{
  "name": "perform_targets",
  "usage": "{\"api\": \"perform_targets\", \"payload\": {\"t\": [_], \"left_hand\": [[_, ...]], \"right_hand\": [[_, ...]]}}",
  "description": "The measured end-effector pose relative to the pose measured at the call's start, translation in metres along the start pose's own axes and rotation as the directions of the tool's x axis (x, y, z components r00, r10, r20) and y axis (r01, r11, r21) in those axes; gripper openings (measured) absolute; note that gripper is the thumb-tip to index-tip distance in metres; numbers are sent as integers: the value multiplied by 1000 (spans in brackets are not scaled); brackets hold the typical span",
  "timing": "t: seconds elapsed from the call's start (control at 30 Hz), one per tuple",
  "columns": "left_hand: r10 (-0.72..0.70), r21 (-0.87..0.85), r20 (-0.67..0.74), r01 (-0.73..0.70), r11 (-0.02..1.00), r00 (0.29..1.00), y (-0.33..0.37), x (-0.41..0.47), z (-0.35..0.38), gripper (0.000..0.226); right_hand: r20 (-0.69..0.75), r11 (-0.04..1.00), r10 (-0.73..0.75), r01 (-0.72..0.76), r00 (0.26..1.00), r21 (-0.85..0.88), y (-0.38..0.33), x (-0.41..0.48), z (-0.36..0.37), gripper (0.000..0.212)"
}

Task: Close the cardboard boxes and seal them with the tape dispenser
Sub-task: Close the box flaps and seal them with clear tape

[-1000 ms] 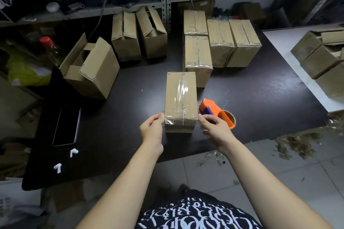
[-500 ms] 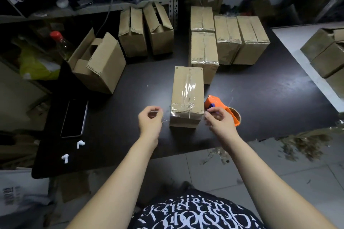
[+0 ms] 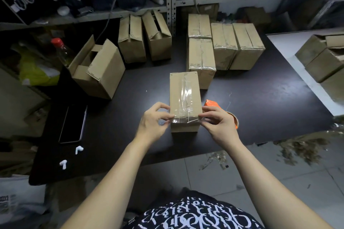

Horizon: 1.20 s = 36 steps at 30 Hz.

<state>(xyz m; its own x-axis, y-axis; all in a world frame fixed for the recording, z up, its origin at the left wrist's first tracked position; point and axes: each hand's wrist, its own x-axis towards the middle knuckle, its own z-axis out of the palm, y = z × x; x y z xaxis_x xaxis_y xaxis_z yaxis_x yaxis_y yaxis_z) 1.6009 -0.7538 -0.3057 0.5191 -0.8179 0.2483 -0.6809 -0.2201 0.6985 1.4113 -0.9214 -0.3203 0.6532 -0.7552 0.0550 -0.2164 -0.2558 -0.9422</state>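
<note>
The left hand (image 3: 154, 121) and right hand (image 3: 217, 121) met at the near end of the cardboard box (image 3: 184, 87), which lay lengthwise close to the middle of the worktop's (image 3: 260, 102) near edge. Each grip was narrowed to a pinch, thumb against fingertips, on one end of a short cross strip (image 3: 183, 121) of clear tape stretched over the box's near top edge. It was probably held taut so it would lie flat and lock down the long centre strip (image 3: 186, 95) running along the lid seam. The orange tape dispenser (image 3: 211, 102) lay on the worktop just behind the right hand, set aside because both hands were needed but within easy reach (most of it was hidden by the knuckles). A phone (image 3: 73, 122) and two white earbuds (image 3: 79, 149) sat toward the near left corner, clear of the work. Farther along the left side stood an open box (image 3: 98, 69) with its flaps up. Near the far edge two unsealed boxes (image 3: 145, 41) waited left of centre, while the taped boxes (image 3: 223, 46) were grouped right of centre, which looked like sorting done from undone.
</note>
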Motion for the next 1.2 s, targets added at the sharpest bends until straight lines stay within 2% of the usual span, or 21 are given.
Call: {"api": "perform_targets", "payload": {"t": [0.1, 0.23, 0.37, 0.47, 0.57, 0.73, 0.87, 1.0, 1.1, 1.2], "left_hand": [[53, 7, 15, -53, 999, 998, -2, 0, 1, 15], [103, 51, -53, -100, 994, 993, -7, 1, 8, 8], [180, 151, -123, -160, 975, 976, -7, -1, 18, 14], [267, 186, -145, -239, 953, 953, -5, -4, 22, 23], [326, 234, -164, -284, 930, 931, -11, -9, 25, 28], [399, 317, -152, -338, 886, 904, -13, -17, 27, 20], [456, 365, -101, -394, 844, 884, -17, -22, 30, 25], [349, 260, -163, -301, 917, 923, -10, -27, 31, 24], [168, 191, -238, -123, 974, 957, 7, -15, 29, 21], [2, 155, -192, 28, 987, 981, 17, -3, 29, 33]], "right_hand": [[-20, 999, -28, 29, 999, 36, 0, 0, 1, 31], [-2, 991, 8, -7, 1000, 130, 2, -1, 3, 33], [-16, 984, 67, -63, 998, 165, 4, -4, 2, 36], [-37, 984, 97, -91, 995, 153, 6, -9, 2, 25], [-27, 997, 56, -55, 998, 54, 8, -10, 2, 13], [11, 978, -102, 102, 995, -183, 5, -12, -2, 13], [-58, 960, -187, 170, 981, -223, 1, -10, 2, 15], [-83, 930, -276, 245, 958, -273, -3, -6, 8, 14], [-57, 924, -275, 248, 960, -290, -2, -2, 6, 17], [-6, 930, -215, 203, 977, -308, 0, 2, 1, 19]]}}
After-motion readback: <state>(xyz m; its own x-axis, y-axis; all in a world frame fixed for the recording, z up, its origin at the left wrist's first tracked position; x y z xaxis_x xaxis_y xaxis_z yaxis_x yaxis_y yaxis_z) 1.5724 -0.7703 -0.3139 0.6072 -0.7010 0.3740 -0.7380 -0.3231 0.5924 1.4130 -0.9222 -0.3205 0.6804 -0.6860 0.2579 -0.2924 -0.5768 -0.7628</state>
